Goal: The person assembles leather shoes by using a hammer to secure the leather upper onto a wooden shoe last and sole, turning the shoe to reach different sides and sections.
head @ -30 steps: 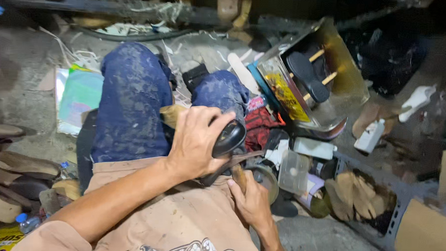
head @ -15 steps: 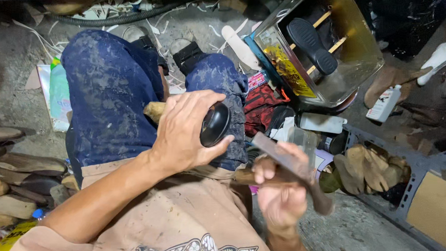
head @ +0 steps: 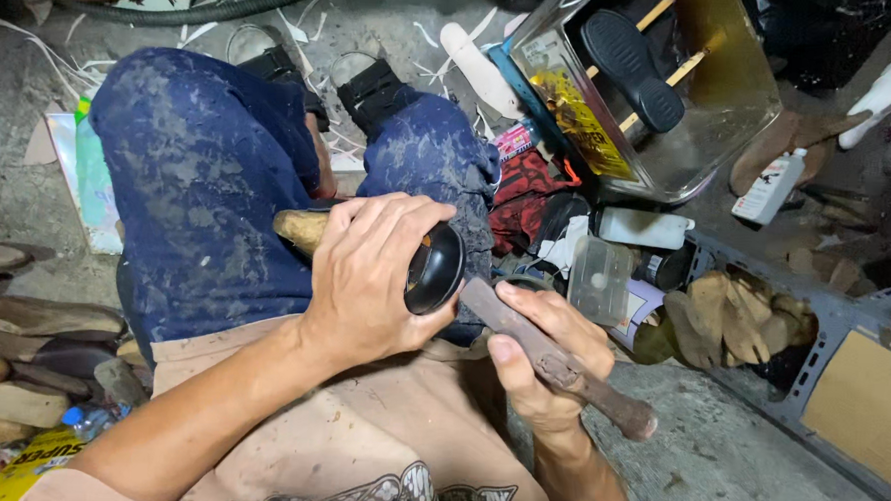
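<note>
My left hand grips a shoe heel piece, black at its round end and tan wood at its other end, held across my knees in stained blue trousers. My right hand is closed around a rusty brown hammer handle, whose upper end touches the black end of the piece. The hammer's head is hidden behind the piece.
A shiny metal tin holding a black shoe sole on sticks stands at upper right. Below it are a clear plastic box, a white bottle and leather scraps. Wooden shoe parts pile at left.
My right hand lifted the hammer from low by my lap up to the black end of the piece. The view shifted closer onto my hands.
</note>
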